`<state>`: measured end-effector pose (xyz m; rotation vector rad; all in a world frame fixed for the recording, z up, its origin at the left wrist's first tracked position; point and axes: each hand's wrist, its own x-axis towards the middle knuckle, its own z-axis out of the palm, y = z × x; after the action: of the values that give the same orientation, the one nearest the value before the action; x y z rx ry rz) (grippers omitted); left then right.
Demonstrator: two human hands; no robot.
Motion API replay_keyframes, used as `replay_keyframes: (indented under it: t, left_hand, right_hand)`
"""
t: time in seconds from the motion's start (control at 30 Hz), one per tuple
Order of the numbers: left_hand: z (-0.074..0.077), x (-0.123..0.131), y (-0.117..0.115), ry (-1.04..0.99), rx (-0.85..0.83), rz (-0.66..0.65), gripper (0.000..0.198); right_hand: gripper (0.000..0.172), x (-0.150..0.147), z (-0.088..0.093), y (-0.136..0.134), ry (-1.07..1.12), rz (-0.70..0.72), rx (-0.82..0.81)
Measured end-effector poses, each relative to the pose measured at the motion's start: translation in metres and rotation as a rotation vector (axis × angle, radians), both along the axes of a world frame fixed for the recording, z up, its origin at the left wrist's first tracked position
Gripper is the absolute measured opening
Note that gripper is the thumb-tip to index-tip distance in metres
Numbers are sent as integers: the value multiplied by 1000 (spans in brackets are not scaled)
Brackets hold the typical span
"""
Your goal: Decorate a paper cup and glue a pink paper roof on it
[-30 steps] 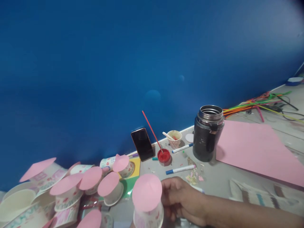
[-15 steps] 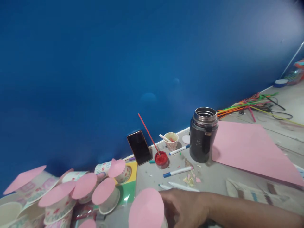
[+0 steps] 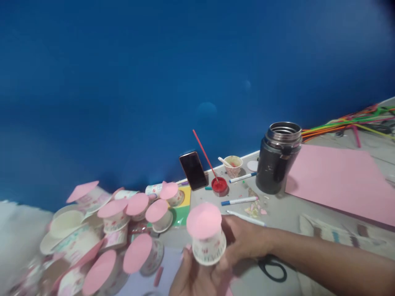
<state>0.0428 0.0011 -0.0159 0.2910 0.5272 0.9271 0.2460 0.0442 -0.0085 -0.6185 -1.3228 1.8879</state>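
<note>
A printed paper cup (image 3: 210, 250), upside down with a round pink paper disc (image 3: 203, 222) on its top, is held at the front middle. My right hand (image 3: 240, 242) wraps round its right side. From below, my left hand (image 3: 197, 279) grips the cup near its rim, thumb on the left. To the left stand and lie several similar cups (image 3: 163, 221) with pink discs. Black scissor handles (image 3: 274, 269) show under my right forearm. A short pink stick (image 3: 158, 276) lies on a lilac sheet (image 3: 173, 263).
Behind my hands are a phone (image 3: 194, 170), a red paint pot (image 3: 219, 187) with a brush, a small cup (image 3: 233, 166), and markers (image 3: 239, 200). A dark flask (image 3: 277, 160) and pink sheet (image 3: 336, 181) stand right. The blue wall (image 3: 154, 82) rises behind.
My left hand has come into view and now holds the cup with my right hand. The camera view has shifted, showing more of the table's front and left.
</note>
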Motion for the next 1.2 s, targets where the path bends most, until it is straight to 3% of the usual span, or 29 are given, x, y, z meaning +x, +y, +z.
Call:
replay_keyframes:
  t: [0.2,0.43,0.6,0.67,0.73,0.8,0.83,0.87,1.0,1.2]
  left_hand:
    - [2,15,-9,185,-5,158,48]
    - [9,23,-9,198,137,136,30]
    - [14,21,-7,195,93,178,27]
    - [18,18,-4,189,28,244,27]
    - [21,14,0,186,-40,330,24]
    - [24,11,5,194,-95,412,19]
    - [24,10,7,199,-117,446,18]
    - [25,10,10,204,-138,477,18]
    - [26,10,16,221,-199,538,19]
    - [24,12,17,226,-212,514,16]
  right_hand:
    - [65,-6,8,-6,103,-45,-32]
    - [67,-10,2,-11,87,-60,-58]
    - [71,-10,-1,-8,21,-107,8]
    - [82,-6,5,-4,-111,-162,46]
    - [79,2,14,2,-367,-243,73]
    - [40,13,24,9,-751,-342,181]
    - [28,19,29,12,-984,-362,304]
    - [26,25,33,16,-1079,-376,351]
    - [21,46,38,24,-1350,-327,465]
    - [20,53,31,23,-1592,-114,579]
